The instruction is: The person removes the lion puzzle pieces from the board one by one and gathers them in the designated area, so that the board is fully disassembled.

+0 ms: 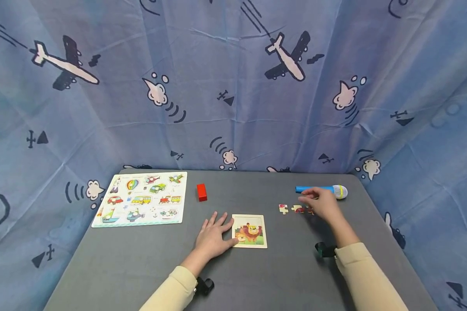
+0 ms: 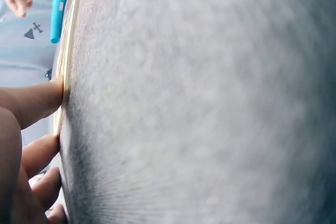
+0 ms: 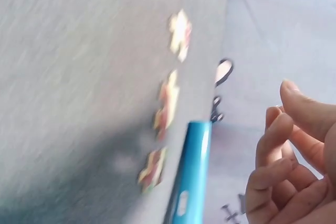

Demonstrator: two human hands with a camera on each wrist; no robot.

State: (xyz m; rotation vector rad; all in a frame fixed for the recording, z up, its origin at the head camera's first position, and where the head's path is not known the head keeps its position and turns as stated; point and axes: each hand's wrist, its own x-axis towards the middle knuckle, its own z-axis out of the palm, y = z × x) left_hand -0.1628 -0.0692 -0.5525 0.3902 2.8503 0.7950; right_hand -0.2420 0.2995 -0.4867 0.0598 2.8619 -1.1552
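Observation:
My left hand (image 1: 212, 238) lies on the table with its fingers spread, thumb and index finger touching the left side of a square wooden lion puzzle (image 1: 250, 233). The left wrist view shows these fingertips (image 2: 56, 88) against the puzzle's pale edge. My right hand (image 1: 322, 203) hovers over the right side of the table, fingers loosely bent and holding nothing. Below and beside it lie three jigsaw pieces: one on the left (image 1: 283, 209), a middle piece (image 1: 297, 209), and a third (image 3: 153, 169) partly hidden by the hand in the head view.
A toy microphone (image 1: 340, 191) with a blue handle lies behind my right hand. At the far left is a picture board (image 1: 124, 219) of vehicles. A red block (image 1: 202, 192) stands between that board and the puzzle. A patterned blue curtain (image 1: 225, 86) borders the grey table (image 1: 148, 255).

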